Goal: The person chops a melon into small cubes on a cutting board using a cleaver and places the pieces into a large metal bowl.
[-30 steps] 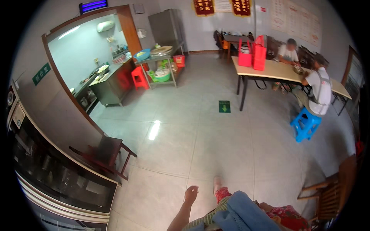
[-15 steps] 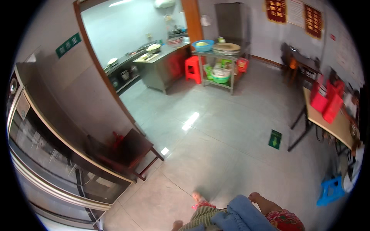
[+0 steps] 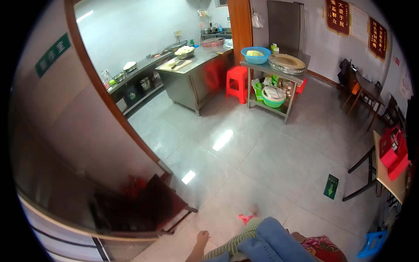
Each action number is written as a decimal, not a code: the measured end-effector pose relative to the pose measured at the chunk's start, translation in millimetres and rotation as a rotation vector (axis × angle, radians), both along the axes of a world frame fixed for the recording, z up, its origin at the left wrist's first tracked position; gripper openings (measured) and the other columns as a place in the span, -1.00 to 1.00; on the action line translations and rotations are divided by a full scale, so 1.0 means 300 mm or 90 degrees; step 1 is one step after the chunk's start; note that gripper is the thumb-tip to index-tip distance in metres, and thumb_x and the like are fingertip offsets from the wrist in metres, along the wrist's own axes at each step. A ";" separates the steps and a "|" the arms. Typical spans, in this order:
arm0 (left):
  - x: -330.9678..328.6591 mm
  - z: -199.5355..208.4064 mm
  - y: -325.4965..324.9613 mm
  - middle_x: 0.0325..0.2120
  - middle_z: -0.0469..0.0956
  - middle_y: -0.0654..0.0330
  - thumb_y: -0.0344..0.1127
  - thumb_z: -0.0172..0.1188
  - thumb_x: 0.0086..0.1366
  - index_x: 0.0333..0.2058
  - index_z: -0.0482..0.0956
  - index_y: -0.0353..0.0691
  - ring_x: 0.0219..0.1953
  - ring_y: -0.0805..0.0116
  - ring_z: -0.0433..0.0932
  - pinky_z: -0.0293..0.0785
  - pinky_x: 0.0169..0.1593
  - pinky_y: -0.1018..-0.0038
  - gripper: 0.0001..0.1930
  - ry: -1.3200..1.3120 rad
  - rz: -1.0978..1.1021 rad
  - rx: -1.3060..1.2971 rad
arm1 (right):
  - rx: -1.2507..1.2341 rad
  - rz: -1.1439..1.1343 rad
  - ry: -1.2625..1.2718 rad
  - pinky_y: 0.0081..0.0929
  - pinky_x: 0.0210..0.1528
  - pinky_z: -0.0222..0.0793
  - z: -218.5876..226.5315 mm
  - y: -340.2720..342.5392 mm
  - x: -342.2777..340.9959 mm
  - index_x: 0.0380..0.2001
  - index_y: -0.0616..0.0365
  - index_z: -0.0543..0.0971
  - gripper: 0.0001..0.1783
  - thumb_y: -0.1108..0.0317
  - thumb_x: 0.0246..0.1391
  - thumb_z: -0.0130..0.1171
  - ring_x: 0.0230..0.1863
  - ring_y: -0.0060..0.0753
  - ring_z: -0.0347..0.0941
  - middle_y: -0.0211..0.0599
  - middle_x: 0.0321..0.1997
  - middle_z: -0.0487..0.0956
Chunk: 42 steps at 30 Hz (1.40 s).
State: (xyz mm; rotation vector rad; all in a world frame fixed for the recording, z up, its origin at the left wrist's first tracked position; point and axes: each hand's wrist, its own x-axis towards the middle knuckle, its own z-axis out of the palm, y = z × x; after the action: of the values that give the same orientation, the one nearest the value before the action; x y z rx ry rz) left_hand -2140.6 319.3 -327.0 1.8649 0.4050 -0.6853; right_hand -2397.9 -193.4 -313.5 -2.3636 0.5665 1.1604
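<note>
My left hand (image 3: 202, 239) hangs low at the bottom edge, its fingers loosely curled and nothing visible in them. Beside it are the green-striped clothing (image 3: 231, 242) and a thick blue cloth garment (image 3: 273, 240) on my body. Of my right hand (image 3: 300, 237) only a small patch of skin shows, between the blue garment and a red floral sleeve (image 3: 323, 247); its fingers are hidden. Ahead of my body, a blurred foot with a red cuff (image 3: 247, 218) is over the tiled floor. Neither hand visibly touches any furniture.
A dark wooden chair (image 3: 152, 203) stands at the left near a doorway. Beyond are a steel counter (image 3: 181, 83), a red stool (image 3: 237, 83) and a steel table (image 3: 279, 72) bearing a blue basin (image 3: 256, 55). Right: a table with red bags (image 3: 395, 153) and a blue stool (image 3: 372, 243).
The view has moved forward, so the counter and steel table look nearer and the chair sits lower. My left hand has come further into view; my right hand has drawn back behind the garment.
</note>
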 end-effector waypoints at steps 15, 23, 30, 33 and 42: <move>1.034 -0.002 -0.044 -0.23 0.61 -0.04 -0.16 0.14 0.19 -0.08 0.58 -0.28 -0.24 0.18 0.65 0.51 -0.09 0.36 -0.61 0.160 -0.102 0.219 | 0.131 -0.254 0.019 -0.36 -0.19 0.51 0.082 -0.029 2.144 -0.23 0.07 0.68 -0.70 0.25 -0.08 0.23 -0.28 -0.32 0.62 -0.23 -0.28 0.68; 1.811 0.007 -0.006 -0.27 0.61 0.03 -0.20 0.14 0.22 -0.06 0.55 -0.29 -0.25 0.24 0.63 0.50 -0.17 0.37 -0.63 0.174 -0.016 0.201 | 0.101 0.109 -0.240 -0.33 -0.01 0.47 0.040 0.047 3.110 -0.20 0.04 0.69 -0.69 0.22 -0.02 0.18 -0.11 -0.30 0.58 -0.18 -0.11 0.64; 2.629 -0.019 0.098 -0.30 0.61 0.10 -0.23 0.14 0.24 -0.05 0.53 -0.30 -0.27 0.29 0.62 0.50 -0.24 0.38 -0.65 0.103 0.082 0.023 | 0.052 0.031 -0.217 -0.15 -0.06 0.48 -0.070 0.079 3.441 -0.24 0.07 0.68 -0.68 0.35 -0.11 0.13 -0.17 -0.12 0.60 -0.11 -0.12 0.63; 3.045 0.027 0.032 -0.30 0.61 0.12 -0.27 0.14 0.24 -0.03 0.51 -0.32 -0.27 0.31 0.61 0.49 -0.27 0.41 -0.65 0.054 0.148 -0.071 | 0.004 0.214 0.035 -0.13 -0.08 0.47 -0.131 0.016 3.650 -0.28 0.09 0.68 -0.71 0.32 -0.11 0.13 -0.18 -0.04 0.59 -0.10 -0.16 0.64; 3.729 0.205 0.035 -0.24 0.63 0.03 -0.22 0.09 0.18 -0.05 0.56 -0.28 -0.31 0.28 0.64 0.53 -0.21 0.40 -0.60 0.040 -0.032 0.132 | 0.011 0.070 -0.350 -0.12 -0.05 0.44 -0.023 0.149 4.587 -0.35 0.13 0.65 -0.76 0.30 0.01 0.05 -0.13 0.06 0.53 -0.03 -0.23 0.62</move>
State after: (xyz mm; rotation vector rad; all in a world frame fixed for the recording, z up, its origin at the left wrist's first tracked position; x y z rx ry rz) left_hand -1022.0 329.9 -265.4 2.0581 0.4857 -0.7610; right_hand -1021.8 -148.7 -320.4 -2.5697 0.2361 0.5025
